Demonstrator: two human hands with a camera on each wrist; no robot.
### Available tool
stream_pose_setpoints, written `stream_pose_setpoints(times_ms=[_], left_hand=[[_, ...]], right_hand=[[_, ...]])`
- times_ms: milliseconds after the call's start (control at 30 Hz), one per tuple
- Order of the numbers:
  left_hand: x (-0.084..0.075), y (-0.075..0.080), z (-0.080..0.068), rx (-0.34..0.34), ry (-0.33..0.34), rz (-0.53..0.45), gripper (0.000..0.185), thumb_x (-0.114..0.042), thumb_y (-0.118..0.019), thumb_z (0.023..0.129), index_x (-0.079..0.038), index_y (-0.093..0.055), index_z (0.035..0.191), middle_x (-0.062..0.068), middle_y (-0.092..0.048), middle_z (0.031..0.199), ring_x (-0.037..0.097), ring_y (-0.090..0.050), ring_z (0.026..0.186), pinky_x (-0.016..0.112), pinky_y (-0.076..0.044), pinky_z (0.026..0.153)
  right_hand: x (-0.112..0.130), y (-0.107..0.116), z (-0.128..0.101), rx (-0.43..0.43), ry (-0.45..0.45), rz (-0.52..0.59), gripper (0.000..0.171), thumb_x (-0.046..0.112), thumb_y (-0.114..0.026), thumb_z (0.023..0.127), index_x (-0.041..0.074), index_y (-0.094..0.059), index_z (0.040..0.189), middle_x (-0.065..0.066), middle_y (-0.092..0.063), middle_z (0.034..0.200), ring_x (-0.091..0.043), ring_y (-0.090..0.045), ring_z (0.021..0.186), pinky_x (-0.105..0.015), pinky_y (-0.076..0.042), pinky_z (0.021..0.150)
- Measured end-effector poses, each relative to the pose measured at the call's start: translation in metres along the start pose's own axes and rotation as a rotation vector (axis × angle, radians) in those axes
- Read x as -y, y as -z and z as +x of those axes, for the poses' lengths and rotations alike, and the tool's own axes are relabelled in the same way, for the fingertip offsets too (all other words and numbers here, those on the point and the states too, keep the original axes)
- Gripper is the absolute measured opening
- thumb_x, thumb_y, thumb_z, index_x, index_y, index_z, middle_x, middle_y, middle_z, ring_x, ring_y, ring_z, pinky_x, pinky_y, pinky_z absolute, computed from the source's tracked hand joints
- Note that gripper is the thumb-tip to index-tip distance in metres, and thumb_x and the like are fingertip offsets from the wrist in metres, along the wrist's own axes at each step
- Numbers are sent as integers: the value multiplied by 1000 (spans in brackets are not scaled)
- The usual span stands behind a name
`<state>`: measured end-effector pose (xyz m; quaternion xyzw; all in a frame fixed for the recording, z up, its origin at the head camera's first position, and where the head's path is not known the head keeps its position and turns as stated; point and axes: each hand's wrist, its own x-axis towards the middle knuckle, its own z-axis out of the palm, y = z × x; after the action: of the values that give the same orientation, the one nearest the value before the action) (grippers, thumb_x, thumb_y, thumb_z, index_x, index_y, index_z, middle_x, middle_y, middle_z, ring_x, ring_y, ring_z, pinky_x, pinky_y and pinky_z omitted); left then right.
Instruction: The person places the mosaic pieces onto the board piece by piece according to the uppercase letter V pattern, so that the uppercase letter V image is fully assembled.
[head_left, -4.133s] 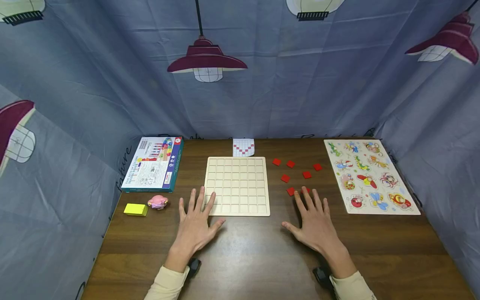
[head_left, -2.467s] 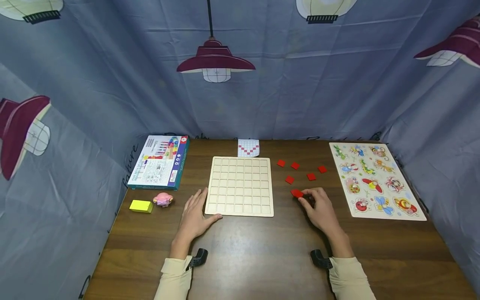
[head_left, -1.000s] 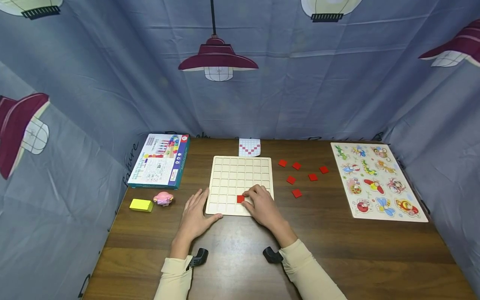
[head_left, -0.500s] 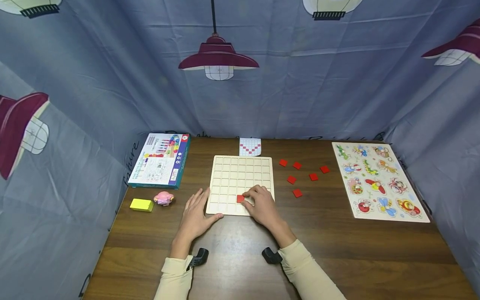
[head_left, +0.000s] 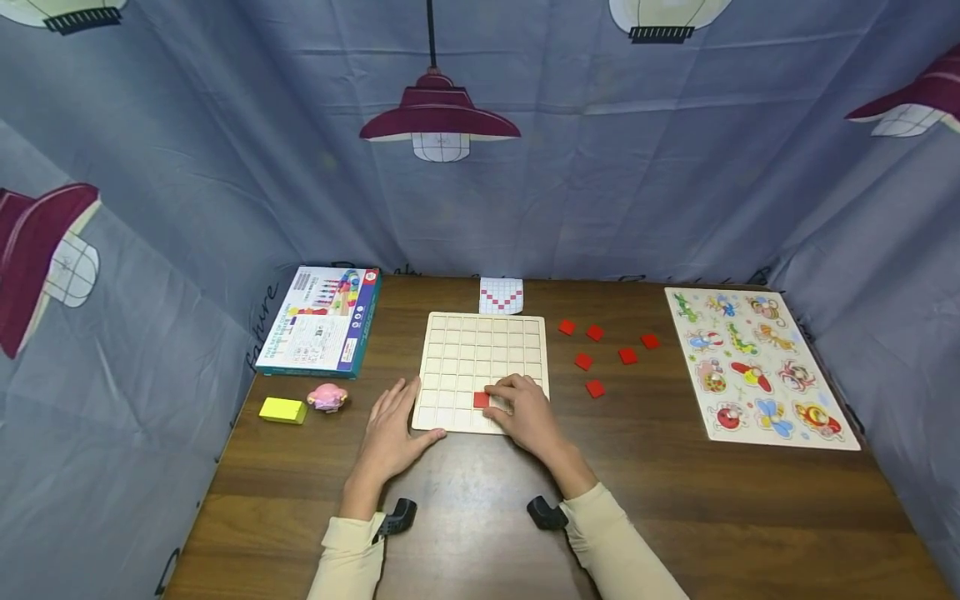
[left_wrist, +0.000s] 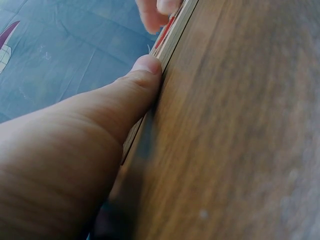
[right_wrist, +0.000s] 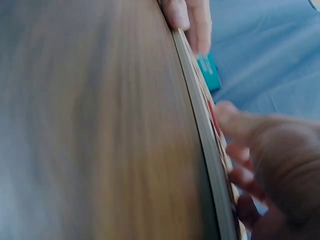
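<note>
Where right hand rests: red tile at fingertips.

Curtained-off recording booth with children's games

Lamp-printed cloth walls a wooden table carrying puzzle boards and a toy box.

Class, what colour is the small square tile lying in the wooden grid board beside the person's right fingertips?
Red. The tile sits in the pale grid board; the head view shows it best.

We see the head view evenly and softly lit, with a pale sheen on the counter near the sleeves and the backdrop bowed at its edges. Both wrist views are blurred up close, the wood grain smeared and the fingers soft.
</note>
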<state>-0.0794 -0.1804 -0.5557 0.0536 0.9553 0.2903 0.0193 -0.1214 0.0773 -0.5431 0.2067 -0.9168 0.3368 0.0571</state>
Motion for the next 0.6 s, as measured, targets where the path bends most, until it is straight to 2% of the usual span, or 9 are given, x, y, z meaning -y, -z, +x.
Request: stream_pose_setpoints(times_ms=[167,333,467,600], left_hand=[[0,-2,1,0,-1,-9,104,-59,-77,83,-10,-30,161,15,-38,164,31,-27,156,54,-17,129],[1,-2,1,2,8,-9,104,-59,-77,83,-10,-29,161,15,-37,164,31,-26,157,52,-16,129],[1,-1,1,-1,9,-8,105,-59,-77,83,-9,-29,161,15,-37,164,31,-27,156,53,-17,129],[1,-1,0,-17,1,-14,104,-58,-78,82,-10,-31,161,16,-39,163,32,-29,156,54,-18,128]], right_hand=[[-17,27,-8,-10,-24,63,40,23,-87,81,13,-77,119,-2,-73,113,-21,-66,103,-38,-56,85],[-63,58,-27,-79,-125,89,44,26,-86,82,13,-75,123,-6,-72,118,-25,-64,109,-45,-55,87],[-102,80,-43,-141,-212,78,50,24,-88,80,12,-73,126,-11,-68,122,-29,-59,115,-44,-50,90],[-125,93,-51,-146,-259,70,55,21,-89,78,9,-71,129,-15,-65,125,-33,-53,119,-46,-44,95]])
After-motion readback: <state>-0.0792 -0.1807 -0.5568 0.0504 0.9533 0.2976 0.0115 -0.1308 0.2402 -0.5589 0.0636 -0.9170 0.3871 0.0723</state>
